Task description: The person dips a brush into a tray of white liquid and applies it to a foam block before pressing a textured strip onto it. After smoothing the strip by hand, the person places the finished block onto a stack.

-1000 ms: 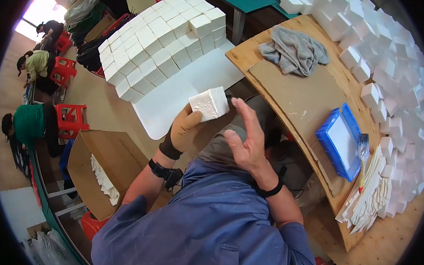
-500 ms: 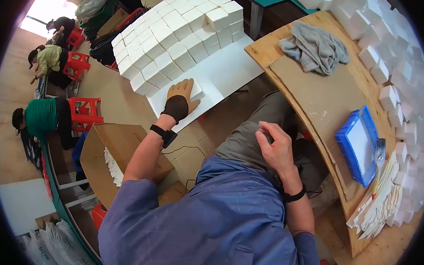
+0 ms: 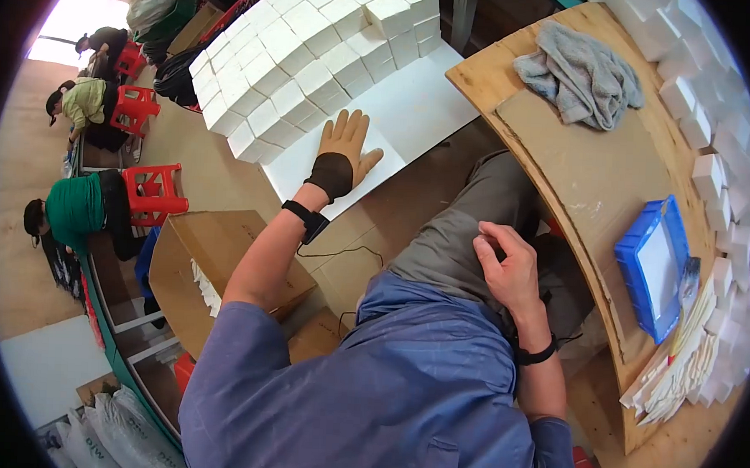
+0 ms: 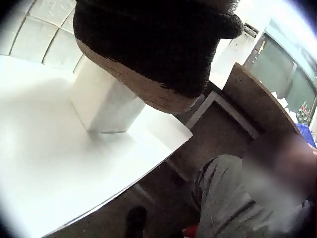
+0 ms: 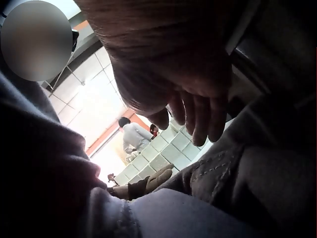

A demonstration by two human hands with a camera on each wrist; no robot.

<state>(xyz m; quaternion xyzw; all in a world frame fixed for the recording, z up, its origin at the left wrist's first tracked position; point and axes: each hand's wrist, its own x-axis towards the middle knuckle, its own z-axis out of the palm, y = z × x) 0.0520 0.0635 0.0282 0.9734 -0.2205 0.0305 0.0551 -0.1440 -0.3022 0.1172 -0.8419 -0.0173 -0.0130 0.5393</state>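
My left hand [image 3: 343,149], in a tan glove with a dark cuff, lies palm down over the white board [image 3: 431,90] with its fingers straight and the thumb spread. Beneath that palm, the left wrist view shows a white block [image 4: 106,101] standing on the board; from the head view the hand mostly hides it. Just beyond the fingertips rises a stack of white blocks [image 3: 287,50] in tight rows. My bare right hand [image 3: 508,261] hangs above my lap, loosely curled and holding nothing. In the right wrist view its fingers [image 5: 200,119] dangle down.
At the right, a wooden table [image 3: 486,76] bears a grey towel [image 3: 578,76], a cardboard sheet [image 3: 587,168], a blue tray [image 3: 637,270], a brush [image 3: 688,285] and thin white strips [image 3: 675,360]. Many white blocks [image 3: 708,177] are heaped behind. A cardboard box [image 3: 215,260] stands left; people sit farther off.
My left hand has carried the white block from in front of me to the board by the stack, and its fingers have straightened. The right hand has lowered toward my lap.
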